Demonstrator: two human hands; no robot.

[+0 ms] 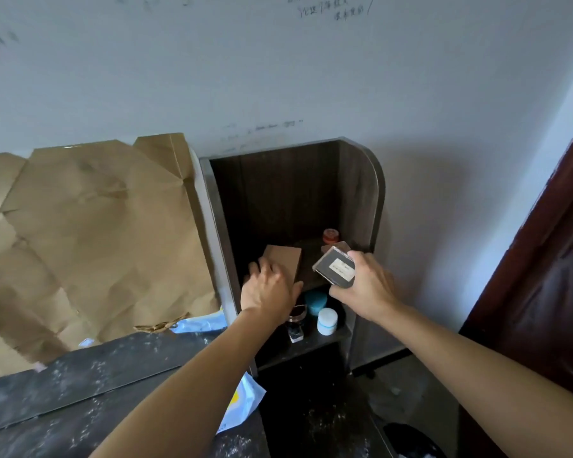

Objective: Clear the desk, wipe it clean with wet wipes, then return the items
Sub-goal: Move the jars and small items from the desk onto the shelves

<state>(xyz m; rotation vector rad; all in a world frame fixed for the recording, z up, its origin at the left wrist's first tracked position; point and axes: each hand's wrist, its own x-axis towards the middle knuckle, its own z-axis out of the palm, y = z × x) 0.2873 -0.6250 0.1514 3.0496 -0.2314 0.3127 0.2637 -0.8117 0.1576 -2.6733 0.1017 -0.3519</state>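
A dark wooden shelf unit (361, 200) stands at the right end of the dusty dark desk (80, 385). My left hand (267, 292) grips a small brown cardboard box (286, 261) on the upper shelf. My right hand (366, 285) holds a flat dark case with a white label (334, 267) at the shelf's front edge. A red-lidded jar (330, 236) stands at the back of the upper shelf. On the lower shelf are a teal jar (315, 300), a white jar (327, 321) and a dark glass bottle (296, 320), partly hidden by my left wrist.
Crumpled brown paper (90, 233) leans against the wall behind the desk. A pale blue plastic pack (242, 404) lies under my left forearm. A dark red door (543, 276) is at the right, close to the shelf. A dark round object (411, 438) sits on the floor.
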